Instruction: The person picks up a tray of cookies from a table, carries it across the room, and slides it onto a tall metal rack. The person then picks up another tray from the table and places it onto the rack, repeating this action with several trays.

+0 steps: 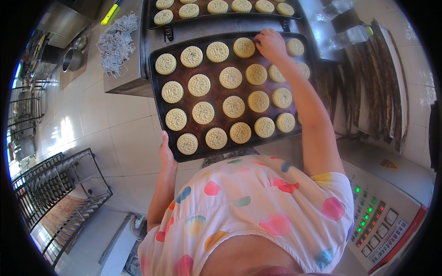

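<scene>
A dark baking tray [209, 151] lies in front of me, with rows of round, pale yellow mooncakes [199, 85] bearing stamped patterns. At its near left corner, my left hand [167, 151] grips the rim, thumb up along the side and the other fingers hidden beneath. My right hand [271, 45] reaches across to the far row. Its fingers are curled down beside a mooncake [244, 47], close to that cake's right edge. Whatever lies under the right palm is hidden. My right forearm covers part of the cakes on the right.
Beyond the tray, a second tray [225, 16] of mooncakes rests on a metal surface. Stringy grey material [117, 43] and a yellow-handled tool [109, 14] lie at left. Plastic bottles [352, 37] stand right. A control panel [375, 223] with lit displays and a black rack [60, 198] flank me.
</scene>
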Tool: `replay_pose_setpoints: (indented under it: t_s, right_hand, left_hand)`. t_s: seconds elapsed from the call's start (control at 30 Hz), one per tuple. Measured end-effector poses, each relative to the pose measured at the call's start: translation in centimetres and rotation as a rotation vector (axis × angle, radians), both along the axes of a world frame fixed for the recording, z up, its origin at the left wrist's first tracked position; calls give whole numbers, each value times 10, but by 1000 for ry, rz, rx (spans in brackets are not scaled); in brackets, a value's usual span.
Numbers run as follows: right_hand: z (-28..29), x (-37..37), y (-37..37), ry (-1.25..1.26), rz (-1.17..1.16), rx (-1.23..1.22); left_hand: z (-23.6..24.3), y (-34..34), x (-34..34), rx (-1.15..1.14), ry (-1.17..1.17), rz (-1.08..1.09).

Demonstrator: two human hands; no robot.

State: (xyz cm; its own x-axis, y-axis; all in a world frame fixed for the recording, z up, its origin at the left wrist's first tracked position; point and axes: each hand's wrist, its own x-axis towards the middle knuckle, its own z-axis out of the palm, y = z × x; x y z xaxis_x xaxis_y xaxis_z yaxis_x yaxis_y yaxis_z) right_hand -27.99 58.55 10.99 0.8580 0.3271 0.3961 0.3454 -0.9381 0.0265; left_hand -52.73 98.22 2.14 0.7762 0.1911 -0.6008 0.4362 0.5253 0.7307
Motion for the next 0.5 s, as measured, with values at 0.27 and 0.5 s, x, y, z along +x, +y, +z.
replay_pose_setpoints:
  t_s: [0.27, 0.5]
  right_hand:
    - [4, -1, -4, -99, 14, 3]
    - [38, -42, -26, -172, -66, 117]
  left_hand:
    - [0, -1, 0, -16, -28, -2]
    - [-2, -1, 0, -13, -39, -13]
